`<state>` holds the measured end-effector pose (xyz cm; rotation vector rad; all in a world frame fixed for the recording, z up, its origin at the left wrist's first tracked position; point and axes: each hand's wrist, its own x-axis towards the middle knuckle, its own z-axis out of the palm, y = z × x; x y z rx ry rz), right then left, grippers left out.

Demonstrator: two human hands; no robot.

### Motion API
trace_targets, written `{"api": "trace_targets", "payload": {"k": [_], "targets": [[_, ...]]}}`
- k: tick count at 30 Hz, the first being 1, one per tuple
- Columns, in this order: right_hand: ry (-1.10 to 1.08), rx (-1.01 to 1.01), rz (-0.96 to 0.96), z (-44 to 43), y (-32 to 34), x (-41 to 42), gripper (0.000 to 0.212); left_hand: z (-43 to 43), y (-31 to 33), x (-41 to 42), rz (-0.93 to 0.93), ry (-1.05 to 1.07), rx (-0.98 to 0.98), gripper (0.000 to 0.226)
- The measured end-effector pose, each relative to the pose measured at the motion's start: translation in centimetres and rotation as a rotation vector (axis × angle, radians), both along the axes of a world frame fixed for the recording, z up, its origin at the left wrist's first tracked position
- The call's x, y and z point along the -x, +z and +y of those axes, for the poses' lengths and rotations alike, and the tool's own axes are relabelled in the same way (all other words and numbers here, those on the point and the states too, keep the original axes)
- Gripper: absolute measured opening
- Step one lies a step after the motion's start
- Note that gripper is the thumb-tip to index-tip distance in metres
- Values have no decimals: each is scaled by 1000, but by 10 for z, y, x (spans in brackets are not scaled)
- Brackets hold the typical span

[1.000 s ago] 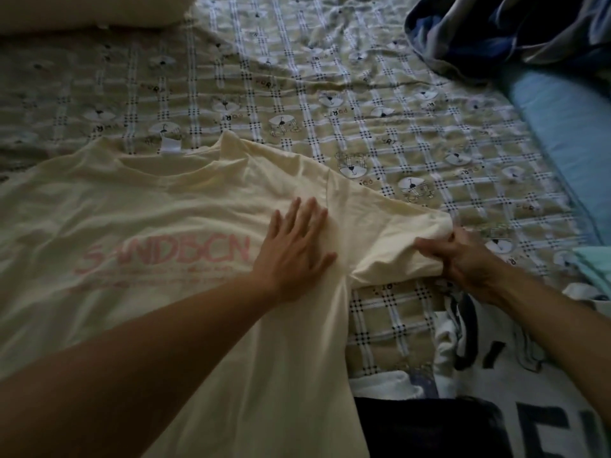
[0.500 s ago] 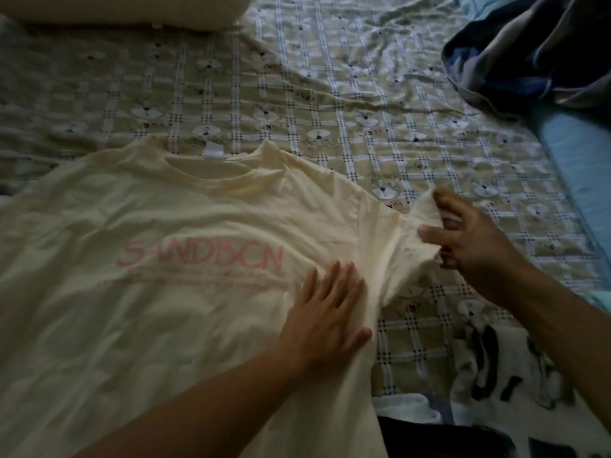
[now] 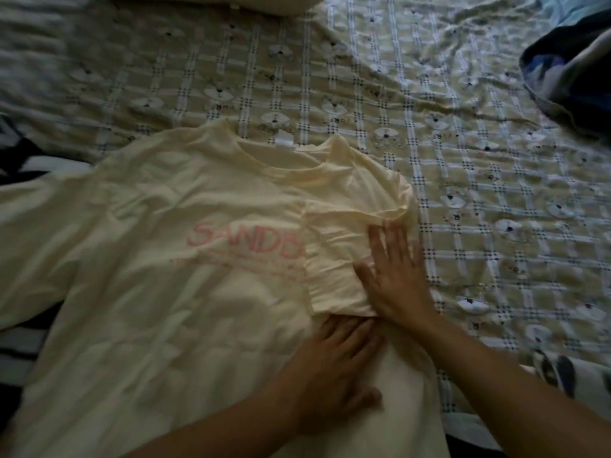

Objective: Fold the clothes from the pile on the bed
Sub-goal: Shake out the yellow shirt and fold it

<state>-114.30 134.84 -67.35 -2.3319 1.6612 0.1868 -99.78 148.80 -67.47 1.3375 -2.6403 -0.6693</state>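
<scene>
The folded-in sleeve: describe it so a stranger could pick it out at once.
On the checked bedsheet lies a cream T-shirt with pink lettering. The sleeve at the right is folded inward over the chest, hiding the lettering's end, the right hand flat on it. The other sleeve lies spread outward.

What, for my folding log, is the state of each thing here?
T-shirt: spread flat, print up, one sleeve folded in.
Sleeve: lying over the chest, covering the print's end.
Left hand: flat on the T-shirt.
Right hand: flat, pressing the sleeve.
Blanket: crumpled.
</scene>
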Motion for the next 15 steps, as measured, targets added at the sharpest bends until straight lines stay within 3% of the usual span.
{"api": "trace_targets", "payload": {"k": [4, 8, 12, 15], "targets": [[2, 46, 64, 2, -13, -1, 80, 1, 16, -48, 124, 22, 41, 57], [-82, 33, 40, -2, 8, -14, 87, -9, 43, -140, 253, 547, 162, 38], [-14, 80, -167, 8, 32, -86, 78, -12, 54, -270, 14, 1160, 311, 49], [125, 20, -310, 21, 38, -157, 73, 0, 64, -344, -175, 1395, 259, 59]]}}
